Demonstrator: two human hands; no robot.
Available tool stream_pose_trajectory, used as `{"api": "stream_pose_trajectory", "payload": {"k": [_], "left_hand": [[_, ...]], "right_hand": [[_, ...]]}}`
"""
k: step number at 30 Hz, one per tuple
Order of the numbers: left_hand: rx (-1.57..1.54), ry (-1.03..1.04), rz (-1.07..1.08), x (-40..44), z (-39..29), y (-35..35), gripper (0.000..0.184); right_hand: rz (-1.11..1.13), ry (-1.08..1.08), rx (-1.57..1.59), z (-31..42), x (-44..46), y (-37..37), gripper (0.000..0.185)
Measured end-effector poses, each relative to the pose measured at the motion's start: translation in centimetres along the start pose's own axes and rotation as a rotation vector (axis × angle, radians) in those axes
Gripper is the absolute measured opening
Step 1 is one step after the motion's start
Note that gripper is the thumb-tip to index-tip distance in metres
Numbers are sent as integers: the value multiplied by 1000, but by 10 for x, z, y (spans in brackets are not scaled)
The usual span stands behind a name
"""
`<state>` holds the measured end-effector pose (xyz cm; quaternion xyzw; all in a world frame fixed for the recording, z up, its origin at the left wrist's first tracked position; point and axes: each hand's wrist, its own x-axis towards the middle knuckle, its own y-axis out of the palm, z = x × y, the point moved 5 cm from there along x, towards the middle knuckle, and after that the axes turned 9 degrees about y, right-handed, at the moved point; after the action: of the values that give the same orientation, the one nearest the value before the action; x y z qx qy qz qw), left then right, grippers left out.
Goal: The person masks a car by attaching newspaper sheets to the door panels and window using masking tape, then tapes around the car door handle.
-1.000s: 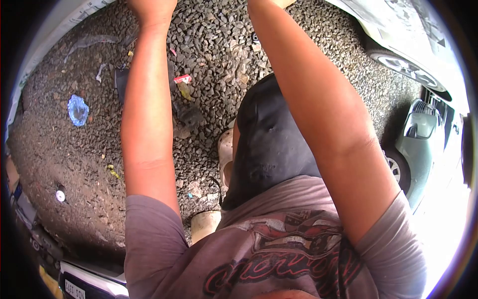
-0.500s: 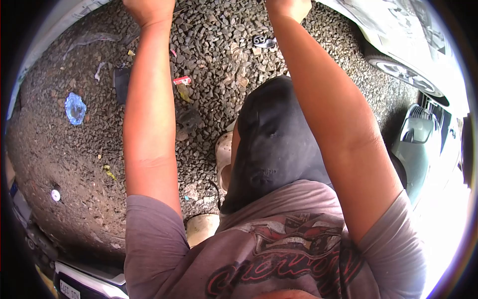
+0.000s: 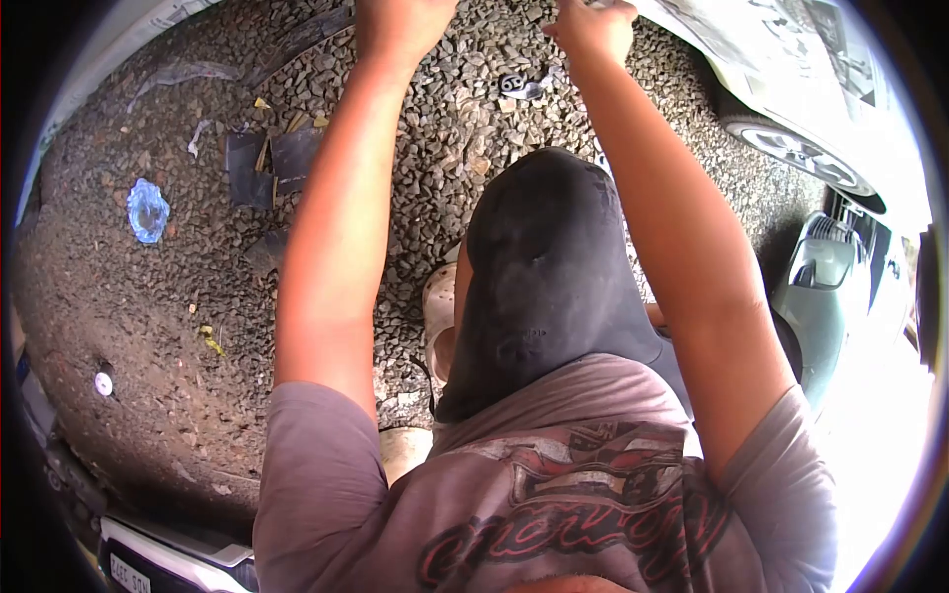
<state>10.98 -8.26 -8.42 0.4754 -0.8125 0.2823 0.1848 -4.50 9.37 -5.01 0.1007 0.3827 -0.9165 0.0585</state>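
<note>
At the top edge, my left hand (image 3: pixel 403 25) is cut off by the frame; its fingers are out of sight, as is whatever they touch. My right hand (image 3: pixel 598 32) reaches to the same edge, a little to the right. Its fingers are bent and partly visible, and a sliver of something greyish shows among them, too small to name. Below and left of that hand, a small black and silver metal piece (image 3: pixel 524 87) lies on the gravel (image 3: pixel 465 128). Neither hand touches it.
White car bodywork (image 3: pixel 712 30) and a wheel (image 3: pixel 796 148) stand at the right, beside a grey-green car part (image 3: pixel 825 296). Dark flat scraps (image 3: pixel 250 170) and a crumpled blue plastic piece (image 3: pixel 148 211) lie at the left. My bent knee (image 3: pixel 544 217) is in the middle.
My left hand and forearm have moved right, uncovering more of the dark scraps. My right hand has shifted slightly right and down, and more of its fingers show.
</note>
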Motion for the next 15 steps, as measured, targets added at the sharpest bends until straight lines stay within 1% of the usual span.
{"api": "stream_pose_trajectory", "payload": {"k": [1, 2, 4, 5, 6, 7, 8, 9, 10, 11, 12, 14, 15], "left_hand": [[65, -138, 105, 4, -4, 5, 22], [68, -142, 104, 10, -7, 6, 22], [85, -184, 93, 17, -2, 8, 22], [186, -181, 95, 18, -8, 8, 23], [191, -186, 93, 14, -9, 10, 23], [149, -174, 69, 7, -11, 11, 24], [108, -155, 40, 3, -13, 11, 26], [9, -261, 120, -3, -11, 15, 31], [-88, -232, 170, -9, -13, 22, 30], [-357, -367, 218, -23, -12, 34, 22], [-627, -500, 261, -37, -26, 38, 16], [-814, -616, 481, -57, -35, 40, 37], [-900, -607, 500, -65, -43, 42, 45]], "right_hand": [[31, 1, 77, 0, -14, -8, 78], [13, 61, 64, 2, -24, -18, 54], [92, 38, 13, -30, -8, -22, 64], [182, 14, 39, -39, -4, -27, 60], [273, -9, 64, -45, -3, -32, 56], [314, -23, 39, -51, -4, -38, 48], [407, -63, 30, -56, -7, -43, 46], [510, -125, 30, -52, -16, -48, 51], [612, -183, 29, -50, -27, -53, 56], [697, -210, -12, -48, -36, -53, 57], [750, -209, -74, -42, -47, -56, 56], [738, -371, -201, -30, -67, -57, 51], [730, -422, -266, -26, -71, -56, 53]]}}
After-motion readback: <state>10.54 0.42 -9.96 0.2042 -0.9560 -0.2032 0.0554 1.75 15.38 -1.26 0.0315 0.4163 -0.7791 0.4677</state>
